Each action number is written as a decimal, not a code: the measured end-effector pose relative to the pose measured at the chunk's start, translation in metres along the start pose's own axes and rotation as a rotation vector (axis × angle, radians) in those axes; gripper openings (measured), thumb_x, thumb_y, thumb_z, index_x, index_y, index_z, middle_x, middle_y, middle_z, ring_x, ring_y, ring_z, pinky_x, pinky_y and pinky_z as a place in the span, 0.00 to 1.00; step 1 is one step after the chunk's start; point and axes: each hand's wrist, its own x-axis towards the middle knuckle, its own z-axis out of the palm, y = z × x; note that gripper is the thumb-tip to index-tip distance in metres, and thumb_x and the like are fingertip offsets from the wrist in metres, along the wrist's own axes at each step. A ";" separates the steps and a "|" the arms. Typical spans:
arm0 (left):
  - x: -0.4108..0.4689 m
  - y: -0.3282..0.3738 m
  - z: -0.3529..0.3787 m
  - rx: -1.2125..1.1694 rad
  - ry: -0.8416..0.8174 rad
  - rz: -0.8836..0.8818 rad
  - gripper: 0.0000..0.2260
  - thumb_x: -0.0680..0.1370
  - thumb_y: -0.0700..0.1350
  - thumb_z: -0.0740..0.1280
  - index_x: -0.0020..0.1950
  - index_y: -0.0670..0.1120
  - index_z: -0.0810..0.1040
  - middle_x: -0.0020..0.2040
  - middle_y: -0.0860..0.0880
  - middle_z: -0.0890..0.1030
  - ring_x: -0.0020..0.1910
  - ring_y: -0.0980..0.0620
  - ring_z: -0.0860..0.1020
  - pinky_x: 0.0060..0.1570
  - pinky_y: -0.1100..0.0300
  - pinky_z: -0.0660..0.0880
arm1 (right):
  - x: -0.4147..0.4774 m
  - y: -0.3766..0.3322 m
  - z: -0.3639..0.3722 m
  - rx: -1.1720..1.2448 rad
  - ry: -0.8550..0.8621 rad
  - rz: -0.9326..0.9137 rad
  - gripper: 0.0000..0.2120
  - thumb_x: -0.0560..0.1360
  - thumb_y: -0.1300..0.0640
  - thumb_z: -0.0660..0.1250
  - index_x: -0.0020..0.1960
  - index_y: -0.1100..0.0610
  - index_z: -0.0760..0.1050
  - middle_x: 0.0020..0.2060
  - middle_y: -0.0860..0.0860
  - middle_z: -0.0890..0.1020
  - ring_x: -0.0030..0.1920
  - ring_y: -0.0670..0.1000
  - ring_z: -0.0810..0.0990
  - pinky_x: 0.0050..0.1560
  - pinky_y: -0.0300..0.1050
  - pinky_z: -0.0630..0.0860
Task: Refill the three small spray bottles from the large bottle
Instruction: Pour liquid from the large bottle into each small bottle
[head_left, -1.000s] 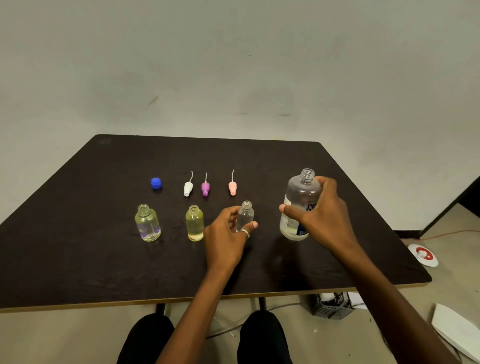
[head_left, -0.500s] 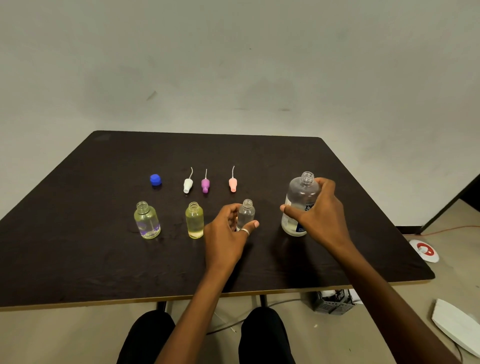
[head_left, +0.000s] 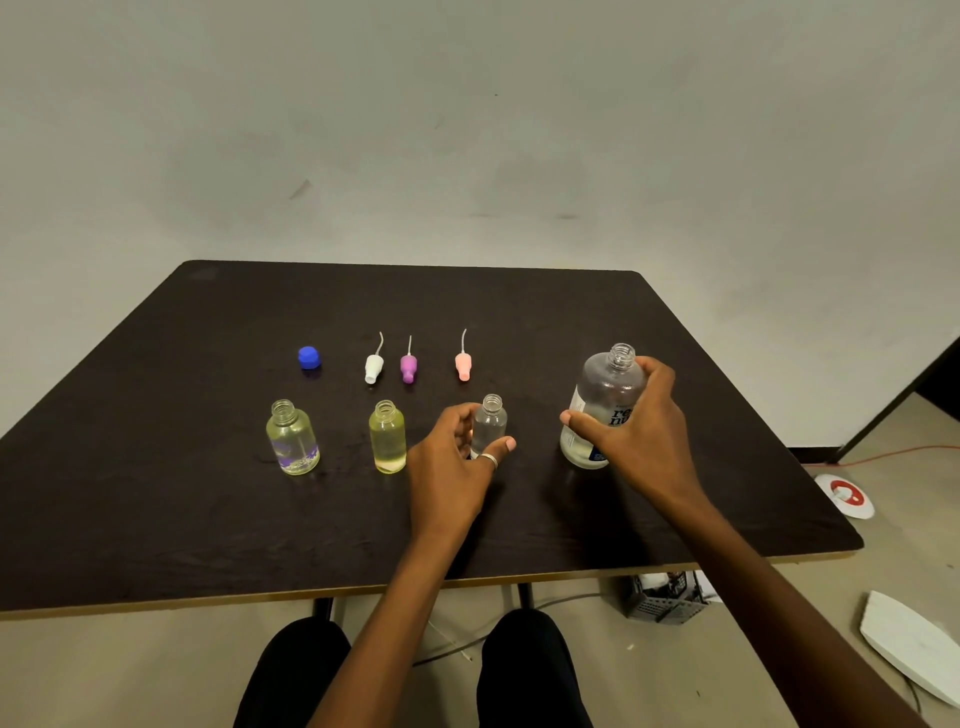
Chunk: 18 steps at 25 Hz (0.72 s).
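Three small uncapped bottles stand in a row on the dark table (head_left: 156, 493). The left bottle (head_left: 292, 439) holds a little liquid, the middle bottle (head_left: 387, 436) is nearly full of yellowish liquid. My left hand (head_left: 452, 467) curls around the right small bottle (head_left: 490, 423), which looks clear. My right hand (head_left: 641, 426) grips the large clear labelled bottle (head_left: 602, 400), open-necked, upright on the table. Behind the row lie a white spray head (head_left: 373, 366), a purple spray head (head_left: 408, 366) and a pink spray head (head_left: 463, 364), plus a blue cap (head_left: 309, 357).
The table's front edge (head_left: 363, 590) runs just above my knees. On the floor at the right lie a white round disc with a red mark (head_left: 845, 497), a white board (head_left: 909, 644) and a grey box with cables (head_left: 662, 597) under the table.
The large bottle stays in my right hand and has settled slightly on the table. My left hand keeps its hold on the right small bottle.
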 end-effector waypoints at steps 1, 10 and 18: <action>-0.001 0.001 0.000 0.002 0.001 -0.002 0.20 0.69 0.45 0.79 0.56 0.56 0.77 0.46 0.64 0.80 0.47 0.72 0.78 0.44 0.75 0.74 | -0.001 0.000 0.000 0.004 -0.003 0.004 0.47 0.62 0.46 0.81 0.70 0.53 0.58 0.66 0.53 0.72 0.63 0.52 0.74 0.60 0.43 0.74; 0.000 -0.002 -0.001 0.040 -0.006 -0.057 0.31 0.67 0.48 0.81 0.67 0.48 0.75 0.59 0.54 0.81 0.55 0.62 0.79 0.56 0.68 0.76 | -0.005 -0.009 -0.020 -0.017 -0.112 0.009 0.59 0.56 0.38 0.80 0.76 0.53 0.50 0.72 0.53 0.67 0.69 0.52 0.70 0.67 0.47 0.70; -0.025 -0.001 -0.017 0.082 0.020 -0.066 0.33 0.67 0.50 0.80 0.69 0.48 0.74 0.64 0.50 0.80 0.61 0.57 0.78 0.60 0.65 0.74 | -0.015 -0.057 -0.056 -0.097 0.154 -0.168 0.37 0.72 0.36 0.65 0.74 0.54 0.60 0.70 0.51 0.68 0.69 0.48 0.68 0.63 0.40 0.65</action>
